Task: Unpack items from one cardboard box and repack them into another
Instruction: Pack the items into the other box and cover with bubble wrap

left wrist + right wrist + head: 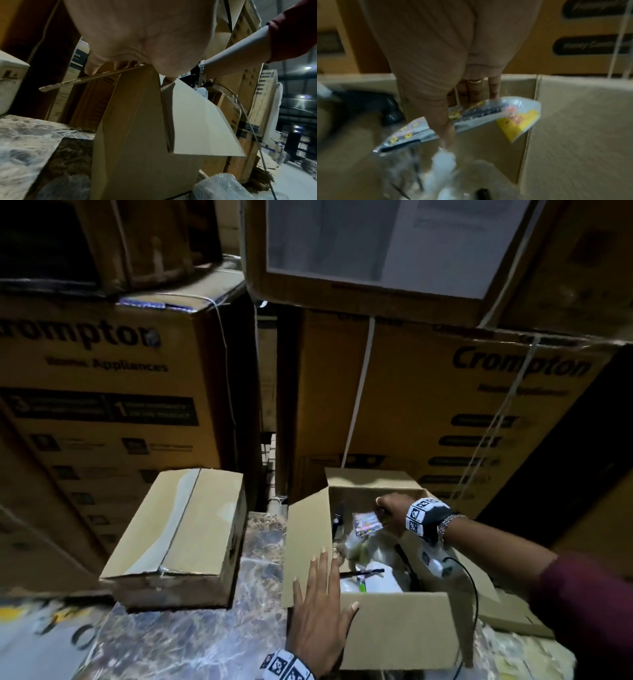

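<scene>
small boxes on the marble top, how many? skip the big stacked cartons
2. A closed box sits on the left of the marble top. An open box sits to its right, with both hands at it. Others may be out of view.

Head cam looks fwd and down from above at the open box (394, 628) on the marble-pattern top. Left wrist cam sits low, close outside the box's near-left corner (137, 121), facing up along it. Right wrist cam, close, points down inside same box (565, 121).
</scene>
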Tool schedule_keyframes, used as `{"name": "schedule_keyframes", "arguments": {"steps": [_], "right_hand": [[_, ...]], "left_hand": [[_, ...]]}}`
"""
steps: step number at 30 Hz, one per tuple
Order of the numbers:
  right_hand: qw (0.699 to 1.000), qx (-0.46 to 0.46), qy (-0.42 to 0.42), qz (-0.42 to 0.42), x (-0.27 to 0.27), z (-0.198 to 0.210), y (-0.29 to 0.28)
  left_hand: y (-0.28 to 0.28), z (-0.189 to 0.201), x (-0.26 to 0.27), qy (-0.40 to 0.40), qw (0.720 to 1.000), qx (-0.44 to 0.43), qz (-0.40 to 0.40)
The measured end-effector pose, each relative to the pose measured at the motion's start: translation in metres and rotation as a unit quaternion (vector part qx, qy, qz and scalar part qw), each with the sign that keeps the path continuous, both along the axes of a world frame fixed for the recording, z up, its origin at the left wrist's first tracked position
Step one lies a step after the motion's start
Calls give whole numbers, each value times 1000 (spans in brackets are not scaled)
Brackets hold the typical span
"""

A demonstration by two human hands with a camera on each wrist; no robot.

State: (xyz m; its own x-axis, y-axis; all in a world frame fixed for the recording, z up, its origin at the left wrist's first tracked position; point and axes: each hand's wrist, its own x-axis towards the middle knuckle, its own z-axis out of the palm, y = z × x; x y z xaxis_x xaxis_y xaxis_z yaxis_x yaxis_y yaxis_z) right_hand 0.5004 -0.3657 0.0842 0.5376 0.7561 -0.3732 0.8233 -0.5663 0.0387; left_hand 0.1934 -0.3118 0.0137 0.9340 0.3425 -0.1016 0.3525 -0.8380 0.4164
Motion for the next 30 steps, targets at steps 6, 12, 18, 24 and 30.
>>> {"name": "schedule_keyframes", "arguments": {"steps": [6,12,18,24,30], "right_hand": [[999,-51,-5,1,22,-47,11],[999,-46,-22,-13,29,-66,2],[999,-25,-5,-42,29,-63,-6],[999,-31,1,-23,15,-37,-11],[998,57,31,20,-28,39,-14]], "left_hand": [[-7,-4,2,-14,1000,-10,21],[-11,-1,2,-30,999,-14,29],[-14,-2,-1,-41,998,-32,41],[-7,2,-7,-41,998,-13,38],[12,-8,-41,-23,996,-22,80]]}}
